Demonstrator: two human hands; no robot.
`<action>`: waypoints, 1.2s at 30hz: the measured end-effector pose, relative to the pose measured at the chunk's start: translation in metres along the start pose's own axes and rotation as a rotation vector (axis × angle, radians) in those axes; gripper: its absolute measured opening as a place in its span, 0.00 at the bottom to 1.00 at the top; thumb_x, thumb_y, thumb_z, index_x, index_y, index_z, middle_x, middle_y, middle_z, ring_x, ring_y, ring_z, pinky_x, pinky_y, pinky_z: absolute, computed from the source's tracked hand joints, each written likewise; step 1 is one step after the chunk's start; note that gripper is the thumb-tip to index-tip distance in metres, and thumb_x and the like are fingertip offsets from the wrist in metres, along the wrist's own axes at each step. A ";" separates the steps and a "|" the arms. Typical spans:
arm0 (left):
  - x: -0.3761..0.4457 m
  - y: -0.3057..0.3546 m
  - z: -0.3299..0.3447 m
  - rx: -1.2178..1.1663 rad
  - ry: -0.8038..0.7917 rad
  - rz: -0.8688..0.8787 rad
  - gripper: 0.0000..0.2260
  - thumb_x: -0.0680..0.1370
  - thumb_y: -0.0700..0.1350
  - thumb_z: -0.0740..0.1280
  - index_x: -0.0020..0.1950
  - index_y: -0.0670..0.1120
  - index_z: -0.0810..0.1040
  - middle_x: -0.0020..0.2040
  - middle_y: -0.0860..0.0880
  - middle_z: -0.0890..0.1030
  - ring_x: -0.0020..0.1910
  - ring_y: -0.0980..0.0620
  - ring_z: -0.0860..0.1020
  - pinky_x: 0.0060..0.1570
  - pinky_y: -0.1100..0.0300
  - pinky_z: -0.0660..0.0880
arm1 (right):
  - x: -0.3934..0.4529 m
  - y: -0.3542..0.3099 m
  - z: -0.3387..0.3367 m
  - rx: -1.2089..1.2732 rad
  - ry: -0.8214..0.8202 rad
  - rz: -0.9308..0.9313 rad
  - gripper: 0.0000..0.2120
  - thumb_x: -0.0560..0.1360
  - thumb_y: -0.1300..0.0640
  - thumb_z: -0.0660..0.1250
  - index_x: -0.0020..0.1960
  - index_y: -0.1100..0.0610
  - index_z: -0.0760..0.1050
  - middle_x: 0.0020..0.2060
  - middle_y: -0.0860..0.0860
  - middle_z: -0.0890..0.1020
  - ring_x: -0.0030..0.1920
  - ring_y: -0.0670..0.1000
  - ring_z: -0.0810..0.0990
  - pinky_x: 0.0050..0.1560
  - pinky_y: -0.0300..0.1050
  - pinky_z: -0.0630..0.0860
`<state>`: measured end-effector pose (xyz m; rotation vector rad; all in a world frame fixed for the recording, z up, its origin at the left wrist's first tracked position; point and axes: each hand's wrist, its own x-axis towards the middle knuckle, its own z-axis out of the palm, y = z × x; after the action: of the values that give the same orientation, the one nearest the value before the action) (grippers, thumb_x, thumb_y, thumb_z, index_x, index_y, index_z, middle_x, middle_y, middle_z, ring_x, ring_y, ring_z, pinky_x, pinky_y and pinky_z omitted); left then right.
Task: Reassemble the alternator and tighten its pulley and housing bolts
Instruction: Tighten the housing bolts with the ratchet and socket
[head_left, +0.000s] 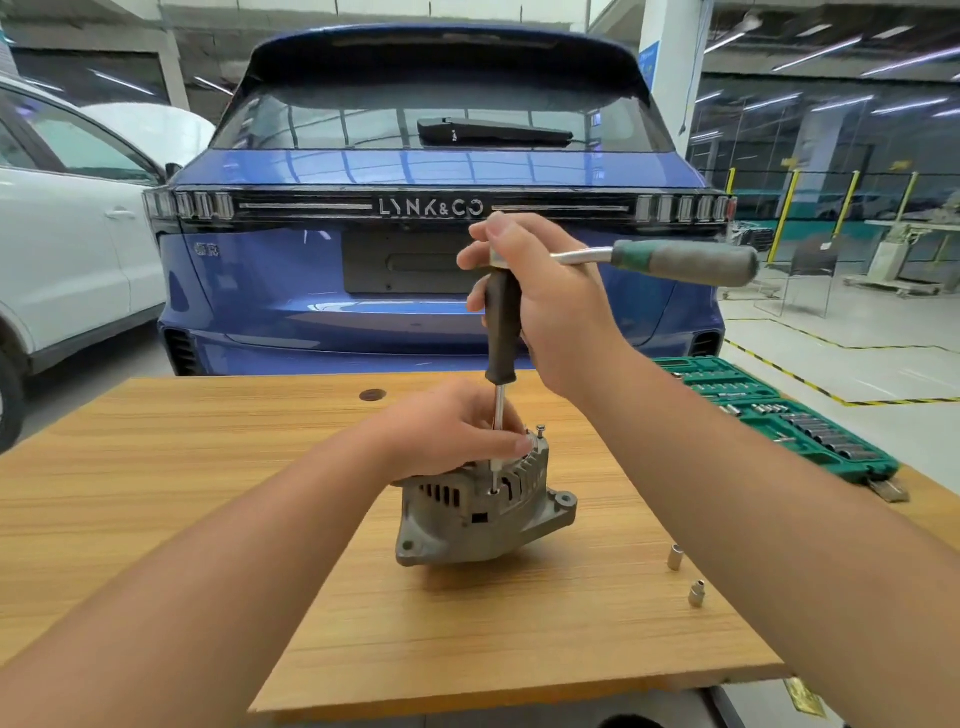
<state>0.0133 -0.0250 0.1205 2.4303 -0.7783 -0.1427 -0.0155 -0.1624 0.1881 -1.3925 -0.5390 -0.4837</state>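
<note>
**Bench lot: alternator under a driver, two hands at work**

Item 1. Pale wooden tabletop (156, 493), grain running crosswise, a dark round plug set near its far edge.

Item 2. Two small silver steel sockets, one stepped (696, 594) and one plain (675, 557), upright on the wood, right of the alternator and apart from it.

Item 3. Grey cast-aluminium alternator (480, 506), slotted housing, mounting ears at lower left and right, standing mid-table. A small bolt head (541, 428) stands proud at its upper rim.

Item 4. Left hand (449, 431), resting over the alternator's top, fingers curled round the housing rim, thumb tip pressed against the finned edge.

Item 5. Black-handled driver with thin steel shaft (501, 332), upright, its tip in a recess in the housing beside the left thumb.

Item 6. Right hand (540, 296), fingers wrapped round the upper end of the driver handle and the head of a chrome ratchet with green-grey grip (680, 262), which juts out to the right.

Item 7. Green plastic socket-set case (779, 410), open, on the table's right edge.

Item 8. Blue hatchback (436, 171), rear facing the table; white car (67, 234) to its left.
</note>
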 end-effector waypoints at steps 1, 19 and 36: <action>0.001 -0.002 0.001 -0.008 -0.019 -0.002 0.05 0.78 0.60 0.71 0.45 0.62 0.82 0.39 0.64 0.83 0.38 0.69 0.79 0.41 0.61 0.71 | -0.001 -0.001 0.000 -0.064 -0.002 -0.039 0.09 0.84 0.57 0.64 0.48 0.56 0.80 0.43 0.52 0.84 0.33 0.52 0.80 0.35 0.44 0.75; -0.004 0.004 0.011 -0.082 0.085 -0.086 0.09 0.79 0.60 0.71 0.41 0.61 0.85 0.36 0.63 0.83 0.33 0.68 0.78 0.38 0.60 0.70 | 0.008 -0.039 -0.012 -1.195 -0.509 -0.260 0.27 0.84 0.42 0.46 0.77 0.52 0.67 0.57 0.49 0.76 0.59 0.49 0.74 0.61 0.48 0.69; 0.001 0.010 0.021 0.083 0.157 -0.030 0.13 0.82 0.58 0.66 0.48 0.51 0.83 0.35 0.53 0.80 0.28 0.57 0.74 0.31 0.59 0.71 | 0.022 -0.031 -0.017 0.246 -0.078 0.631 0.05 0.81 0.55 0.59 0.53 0.54 0.73 0.36 0.44 0.85 0.38 0.47 0.86 0.54 0.51 0.73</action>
<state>0.0037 -0.0430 0.1091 2.4958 -0.6903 0.0697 -0.0164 -0.1828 0.2244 -1.2630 -0.1883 0.1435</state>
